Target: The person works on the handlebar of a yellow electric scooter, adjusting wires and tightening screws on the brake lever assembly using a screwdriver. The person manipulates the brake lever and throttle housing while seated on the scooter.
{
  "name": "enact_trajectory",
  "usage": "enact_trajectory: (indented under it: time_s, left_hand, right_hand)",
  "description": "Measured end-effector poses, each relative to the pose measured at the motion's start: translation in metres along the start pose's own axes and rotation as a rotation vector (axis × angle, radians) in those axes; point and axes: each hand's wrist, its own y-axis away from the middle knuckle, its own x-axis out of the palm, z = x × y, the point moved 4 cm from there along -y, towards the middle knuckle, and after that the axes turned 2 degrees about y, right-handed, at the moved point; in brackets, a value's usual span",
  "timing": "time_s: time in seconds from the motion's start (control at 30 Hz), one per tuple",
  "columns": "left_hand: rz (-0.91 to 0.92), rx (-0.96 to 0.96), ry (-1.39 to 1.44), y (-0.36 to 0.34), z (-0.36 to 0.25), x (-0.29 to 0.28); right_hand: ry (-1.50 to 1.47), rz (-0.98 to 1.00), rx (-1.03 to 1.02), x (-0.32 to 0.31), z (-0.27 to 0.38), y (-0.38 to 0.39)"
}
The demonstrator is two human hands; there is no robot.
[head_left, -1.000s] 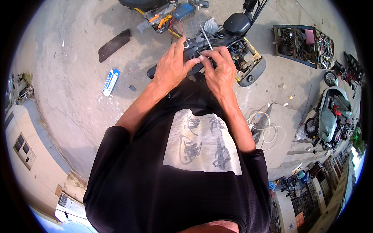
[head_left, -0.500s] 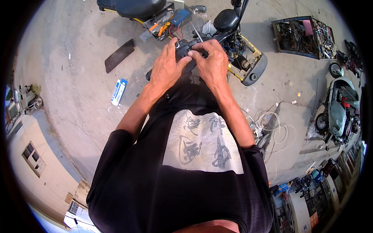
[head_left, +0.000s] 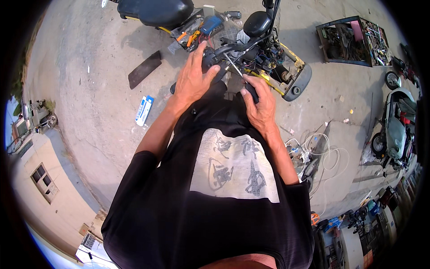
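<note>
My left hand is at the left end of an electric scooter's handlebar. Its thumb and forefinger lie on either side of the black switch housing; the other fingers are mostly hidden. In my right hand is a screwdriver, its black handle in the palm and fingers. The screwdriver's thin metal shaft slants up and left, with the tip near the handlebar, to the right of the housing. Whether the tip touches anything I cannot tell.
Exposed wiring fills the scooter's opened front. A blue meter and orange-handled tools lie on its footboard. A dark panel and a blue-white box lie on the concrete. At right are a tool crate, white cable and another scooter.
My right hand has drawn back from the switch housing, down and to the right, and the screwdriver now points toward the handlebar. My left hand stays at the housing.
</note>
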Motion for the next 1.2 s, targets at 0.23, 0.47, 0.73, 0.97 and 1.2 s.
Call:
enact_trajectory:
  time_s: [0.23, 0.47, 0.73, 0.97, 1.2]
  left_hand:
    - [0.055, -0.029, -0.017, -0.002, -0.002, 0.000]
    - [0.045, -0.028, -0.043, -0.002, -0.002, 0.000]
    - [0.047, -0.047, -0.040, -0.002, -0.003, 0.001]
    - [0.045, -0.062, -0.045, -0.002, -0.003, 0.000]
    - [0.031, -0.039, -0.048, -0.001, -0.001, 0.001]
  right_hand:
    - [0.004, -0.021, -0.065, 0.008, 0.000, 0.018]
    - [-0.021, -0.033, -0.071, 0.012, -0.003, 0.017]
    - [0.026, -0.037, -0.099, 0.017, -0.016, 0.020]
    - [0.058, -0.026, -0.127, 0.017, -0.020, 0.021]
    - [0.094, -0.010, -0.147, 0.013, -0.015, 0.016]
